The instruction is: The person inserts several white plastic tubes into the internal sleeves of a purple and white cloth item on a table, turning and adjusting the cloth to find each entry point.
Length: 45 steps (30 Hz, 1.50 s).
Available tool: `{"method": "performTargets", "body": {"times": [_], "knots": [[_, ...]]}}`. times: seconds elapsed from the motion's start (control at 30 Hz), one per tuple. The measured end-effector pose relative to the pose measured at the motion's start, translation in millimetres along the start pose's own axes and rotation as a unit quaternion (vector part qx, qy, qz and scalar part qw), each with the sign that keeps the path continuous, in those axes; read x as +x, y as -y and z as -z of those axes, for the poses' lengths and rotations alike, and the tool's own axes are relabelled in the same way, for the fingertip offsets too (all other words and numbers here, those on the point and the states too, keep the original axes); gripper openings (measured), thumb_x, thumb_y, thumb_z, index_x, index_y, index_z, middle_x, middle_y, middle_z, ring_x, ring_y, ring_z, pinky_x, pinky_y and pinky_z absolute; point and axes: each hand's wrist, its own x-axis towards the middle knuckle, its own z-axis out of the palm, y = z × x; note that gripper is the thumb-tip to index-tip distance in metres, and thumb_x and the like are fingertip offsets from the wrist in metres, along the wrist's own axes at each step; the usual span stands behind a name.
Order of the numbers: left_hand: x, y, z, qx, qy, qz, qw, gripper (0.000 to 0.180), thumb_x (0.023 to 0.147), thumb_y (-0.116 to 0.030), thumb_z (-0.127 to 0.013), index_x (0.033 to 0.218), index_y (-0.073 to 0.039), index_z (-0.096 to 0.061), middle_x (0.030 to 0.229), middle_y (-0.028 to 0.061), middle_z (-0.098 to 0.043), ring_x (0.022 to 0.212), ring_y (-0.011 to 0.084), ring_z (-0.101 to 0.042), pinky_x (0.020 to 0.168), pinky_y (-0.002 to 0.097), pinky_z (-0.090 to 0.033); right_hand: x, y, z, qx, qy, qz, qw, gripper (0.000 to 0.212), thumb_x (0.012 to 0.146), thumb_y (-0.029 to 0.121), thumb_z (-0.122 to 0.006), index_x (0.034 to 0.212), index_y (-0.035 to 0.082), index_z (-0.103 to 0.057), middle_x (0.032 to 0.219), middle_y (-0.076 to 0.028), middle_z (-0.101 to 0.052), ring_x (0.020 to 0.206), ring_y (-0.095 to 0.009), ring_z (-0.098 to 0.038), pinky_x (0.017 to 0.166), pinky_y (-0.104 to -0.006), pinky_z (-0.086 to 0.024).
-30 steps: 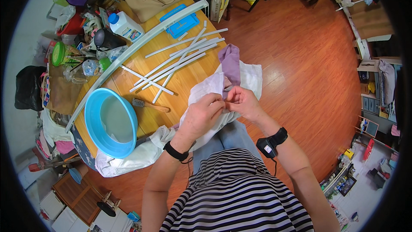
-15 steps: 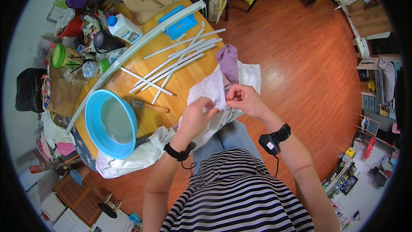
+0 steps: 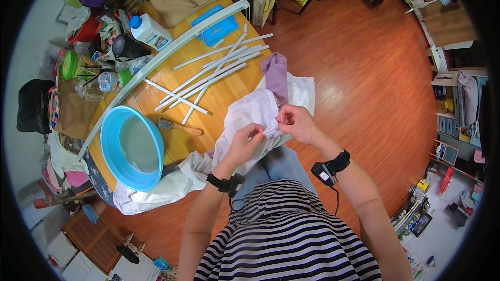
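Note:
A white cloth lies bunched over the near right corner of the table and hangs past its edge. Its far end carries a purple piece of fabric. My left hand pinches the near edge of the white cloth between thumb and fingers. Just to its right, my right hand has its fingertips closed on the same edge. A short stretch of cloth runs between the two pinches. Whether something small is held there too, I cannot tell.
On the wooden table lie several white tubes and a wooden-handled brush. A blue basin with cloudy water stands left. A long white rail crosses behind, near a beige handbag and a white jug.
My left hand has shifted slightly right and down along the cloth's edge. The right hand has moved a little right, and the white cloth between them has been rearranged.

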Motion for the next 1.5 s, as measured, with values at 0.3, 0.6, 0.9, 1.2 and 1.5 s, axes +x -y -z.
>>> {"method": "performTargets", "body": {"times": [0.3, 0.6, 0.9, 1.2, 1.5], "knots": [[-2, -2, 5, 0.015, 0.004, 0.01, 1.0, 0.007, 0.096, -0.005, -0.059, 0.103, -0.001, -0.059, 0.093, -0.0024, -0.058, 0.087, 0.0055, -0.053, 0.081, 0.0222, -0.045, -7, 1, 0, 0.045, 0.024, -0.051, 0.997, 0.008, 0.086, 0.002, -0.07, 0.09, -0.001, -0.064, 0.082, -0.001, -0.066, 0.073, -0.007, -0.062, 0.066, -0.0228, -0.049], [-4, -5, 1, 0.016, -0.015, 0.003, 1.0, 0.008, 0.095, -0.006, -0.06, 0.102, -0.002, -0.059, 0.092, -0.0017, -0.058, 0.086, 0.0062, -0.053, 0.08, 0.0226, -0.045, -15, 1, -9, 0.059, -0.015, -0.077, 0.995, 0.008, 0.085, 0.003, -0.073, 0.09, -0.001, -0.069, 0.083, -0.002, -0.068, 0.075, -0.007, -0.063, 0.068, -0.0232, -0.051], [-4, -2, 0, 0.004, -0.023, -0.017, 1.0, 0.006, 0.093, -0.002, -0.063, 0.097, 0.0, -0.06, 0.089, 0.0, -0.061, 0.084, 0.0078, -0.056, 0.079, 0.0239, -0.047, -28, 10, -20, -0.119, -0.053, 0.064, 0.989, 0.009, 0.082, 0.008, -0.076, 0.088, 0.001, -0.075, 0.08, -0.005, -0.068, 0.07, -0.015, -0.063, 0.067, -0.0265, -0.051], [-4, 3, -7, -0.054, -0.058, 0.0, 0.997, 0.008, 0.09, -0.002, -0.068, 0.096, -0.001, -0.063, 0.086, -0.0005, -0.064, 0.08, 0.0068, -0.057, 0.075, 0.0234, -0.049, -31, 1, -44, -0.08, -0.098, 0.072, 0.989, 0.016, 0.084, 0.006, -0.075, 0.098, 0.0, -0.069, 0.084, -0.006, -0.071, 0.077, -0.015, -0.069, 0.068, -0.0285, -0.054], [-21, 8, 4, 0.21, -0.065, -0.084, 0.972, 0.02, 0.083, -0.008, -0.074, 0.099, -0.002, -0.064, 0.092, 0.0134, -0.063, 0.086, 0.0299, -0.063, 0.074, 0.0375, -0.051, -26, 18, 25, 0.076, -0.065, -0.015, 0.995, 0.007, 0.088, 0.0, -0.071, 0.094, -0.001, -0.067, 0.087, -0.007, -0.071, 0.073, -0.014, -0.068, 0.069, -0.0262, -0.057]]}}
